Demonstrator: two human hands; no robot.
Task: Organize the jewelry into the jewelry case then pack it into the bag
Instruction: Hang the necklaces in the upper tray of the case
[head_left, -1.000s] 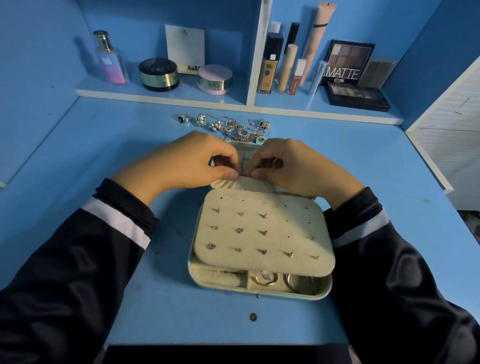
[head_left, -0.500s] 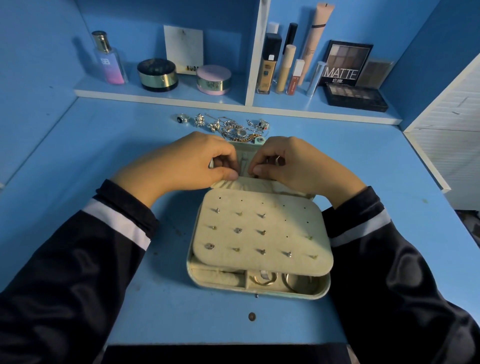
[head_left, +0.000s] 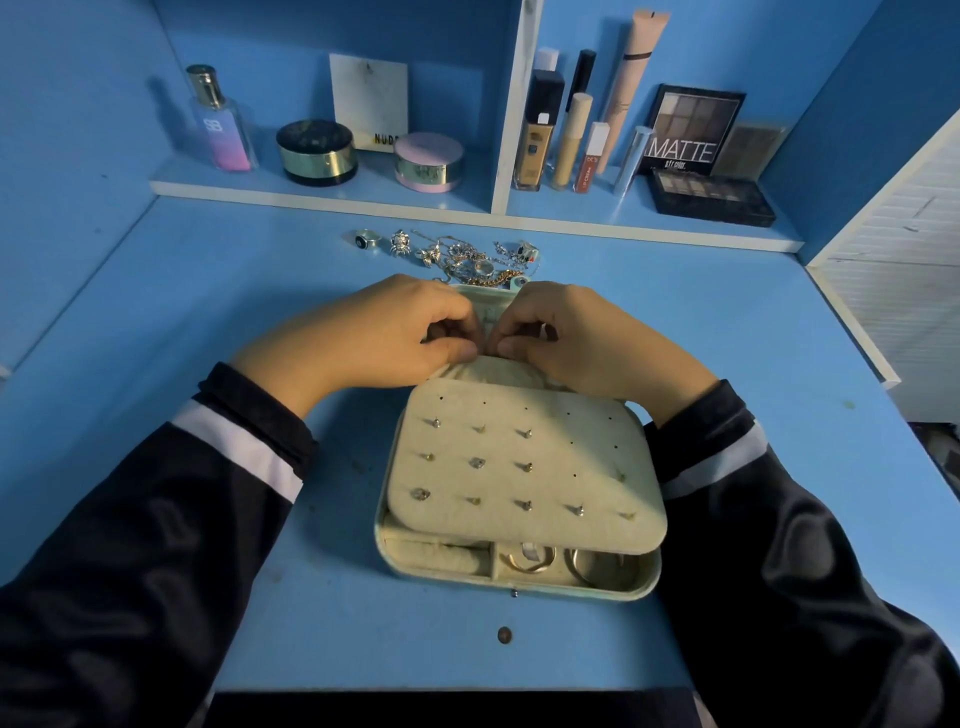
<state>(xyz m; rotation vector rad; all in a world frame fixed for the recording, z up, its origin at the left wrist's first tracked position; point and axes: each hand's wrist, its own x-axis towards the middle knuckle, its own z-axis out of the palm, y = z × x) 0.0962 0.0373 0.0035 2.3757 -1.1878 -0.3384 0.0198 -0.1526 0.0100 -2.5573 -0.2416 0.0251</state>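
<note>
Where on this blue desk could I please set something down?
Bare blue desk lies left of the left hand, right of the right hand, and before the pale green jewelry case. Crowded: the loose metal jewelry heap behind it.

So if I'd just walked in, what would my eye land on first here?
The open jewelry case in the middle of the blue desk, its cream panel dotted with stud earrings. At its far edge the left hand and right hand meet fingertip to fingertip, their grip on something too small to make out. Beyond them lies a tangled pile of jewelry, below a shelf of cosmetics.
</note>
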